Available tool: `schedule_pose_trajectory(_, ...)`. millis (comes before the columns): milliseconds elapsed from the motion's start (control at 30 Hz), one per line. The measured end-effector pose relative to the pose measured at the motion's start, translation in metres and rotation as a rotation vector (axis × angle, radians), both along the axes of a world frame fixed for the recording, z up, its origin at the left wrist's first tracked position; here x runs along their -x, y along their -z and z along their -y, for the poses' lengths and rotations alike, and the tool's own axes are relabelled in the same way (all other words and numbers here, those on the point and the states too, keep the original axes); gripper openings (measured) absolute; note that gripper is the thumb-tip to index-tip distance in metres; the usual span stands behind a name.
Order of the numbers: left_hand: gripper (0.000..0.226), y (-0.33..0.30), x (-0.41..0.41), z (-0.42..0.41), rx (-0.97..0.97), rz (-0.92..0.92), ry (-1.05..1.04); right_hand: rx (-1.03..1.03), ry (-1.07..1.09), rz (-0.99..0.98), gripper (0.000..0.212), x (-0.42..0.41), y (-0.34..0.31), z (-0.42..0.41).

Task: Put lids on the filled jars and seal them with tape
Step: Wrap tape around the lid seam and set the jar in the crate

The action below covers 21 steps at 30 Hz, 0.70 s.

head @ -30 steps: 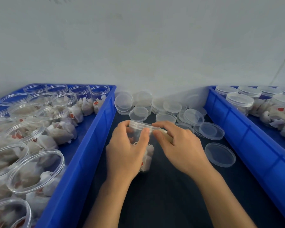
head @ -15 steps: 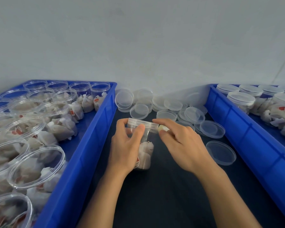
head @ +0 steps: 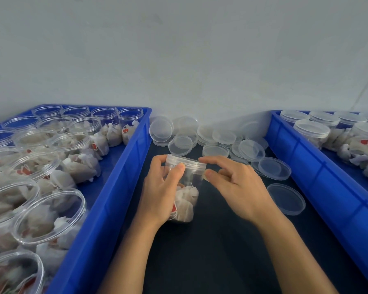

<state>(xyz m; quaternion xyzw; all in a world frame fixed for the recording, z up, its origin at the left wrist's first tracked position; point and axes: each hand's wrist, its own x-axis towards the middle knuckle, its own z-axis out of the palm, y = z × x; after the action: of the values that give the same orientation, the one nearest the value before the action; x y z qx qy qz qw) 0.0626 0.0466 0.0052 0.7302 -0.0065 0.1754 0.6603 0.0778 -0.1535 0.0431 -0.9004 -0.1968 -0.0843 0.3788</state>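
Dark counter [head: 210, 262] up against a plain pale wall [head: 179, 49], with a blue bin on each side. Right in the middle the left hand [head: 159, 194] is wrapped around a clear jar [head: 187, 187], thumb across the front just under the lid [head: 186, 162], which is already sitting on top. You can see white tea bags with little red tags piled in the bottom of the jar, and it's tipped a bit, its base at the counter.

The right hand [head: 238, 187] is just beside the lid's right edge, fingers curled, index finger reaching onto the rim and thumb right below it. Looks like something small and pale is pinched in there, but it's too blurry to tell what.

Left blue bin [head: 106, 209] is packed with open jars [head: 49, 215] full of the same tea bags, no lids on them. Right blue bin [head: 331, 187] has lidded jars [head: 311, 129]. Past the hands, a heap of loose clear lids [head: 217, 143] is spread across the counter back to the wall, a couple more lying separate near the right bin.
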Motion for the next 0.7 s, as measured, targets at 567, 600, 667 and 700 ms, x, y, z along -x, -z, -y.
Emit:
schedule_pose_trajectory(567, 0.044, -0.0034, 0.0037, 0.0004, 0.114, -0.041, 0.098, -0.03, -0.04, -0.048, 0.026, -0.0003, -0.0011, 0.0019)
schedule_pose_trajectory(600, 0.042, -0.0035, 0.0044, 0.0001, 0.133, -0.034, 0.119, -0.044, -0.054, -0.059, 0.026, 0.0, -0.0012, 0.0022)
schedule_pose_trajectory(667, 0.044, -0.0023, 0.0047, -0.0012, 0.169, -0.03, 0.159, -0.057, -0.083, -0.082, 0.026, 0.0007, -0.0012, 0.0025)
schedule_pose_trajectory(700, 0.045, -0.0012, 0.0046, -0.0021, 0.19, -0.036, 0.178, -0.055, -0.097, -0.095, 0.026, 0.0008, -0.001, 0.0025)
